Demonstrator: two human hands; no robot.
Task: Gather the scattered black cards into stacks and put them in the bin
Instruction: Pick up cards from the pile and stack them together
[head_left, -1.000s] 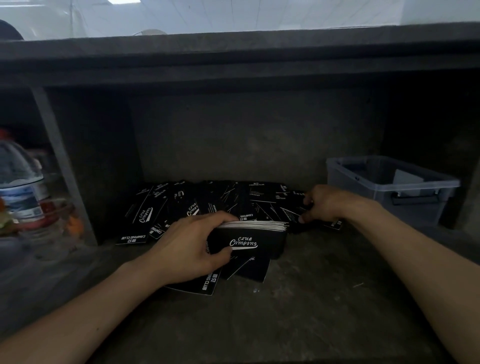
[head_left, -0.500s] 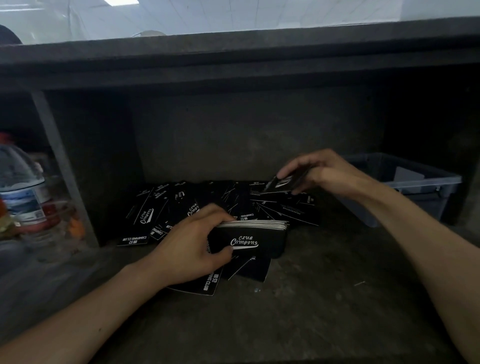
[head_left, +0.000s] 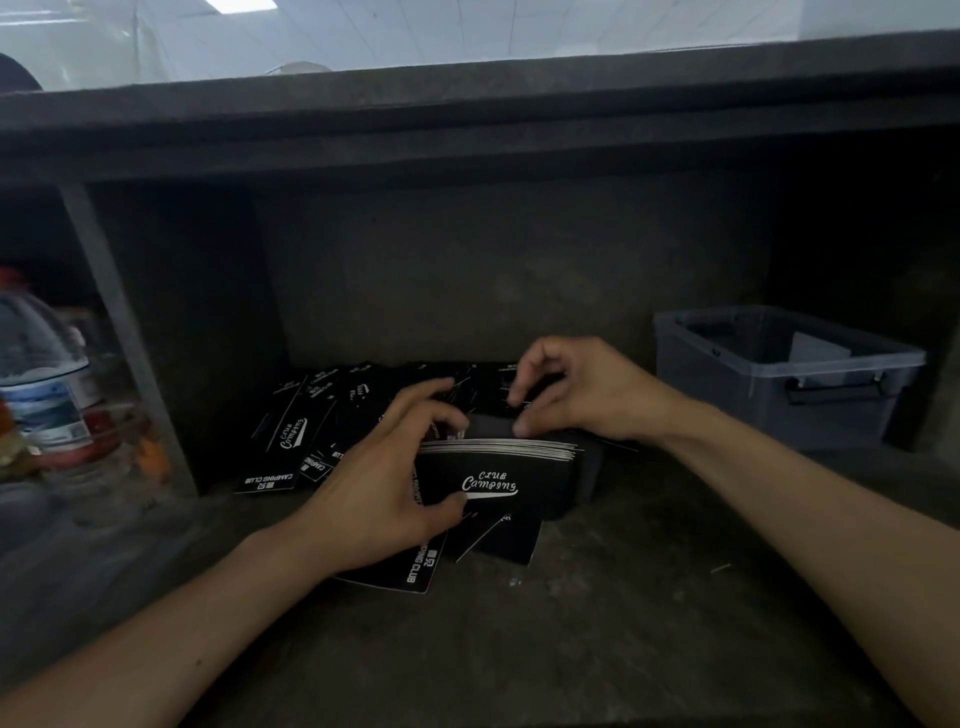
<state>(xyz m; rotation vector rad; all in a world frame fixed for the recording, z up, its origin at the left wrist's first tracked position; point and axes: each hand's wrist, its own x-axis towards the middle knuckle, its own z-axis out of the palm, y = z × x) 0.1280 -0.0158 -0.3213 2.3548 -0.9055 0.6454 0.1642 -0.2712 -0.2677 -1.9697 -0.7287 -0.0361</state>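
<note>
My left hand (head_left: 384, 499) grips a thick stack of black "Club Camping" cards (head_left: 498, 483), stood on edge on the dark shelf floor. Thumb in front, fingers over the stack's top left. My right hand (head_left: 587, 395) hovers over the stack's back right with curled fingers, pinching a single black card (head_left: 524, 413) against the rear of the stack. More black cards (head_left: 296, 436) lie scattered behind and to the left. A few loose cards (head_left: 509, 540) lie under the stack. The grey clear bin (head_left: 779, 384) stands at the right, apart from both hands.
A shelf board (head_left: 467, 119) hangs low overhead and a slanted divider (head_left: 119, 322) walls off the left. Behind the divider stand a water bottle (head_left: 47, 384) and other clutter. The bin holds something pale inside.
My right hand picked a card from the pile at the back right, lifted it, and has brought it left and down onto the back of the stack. The left hand stayed put.
</note>
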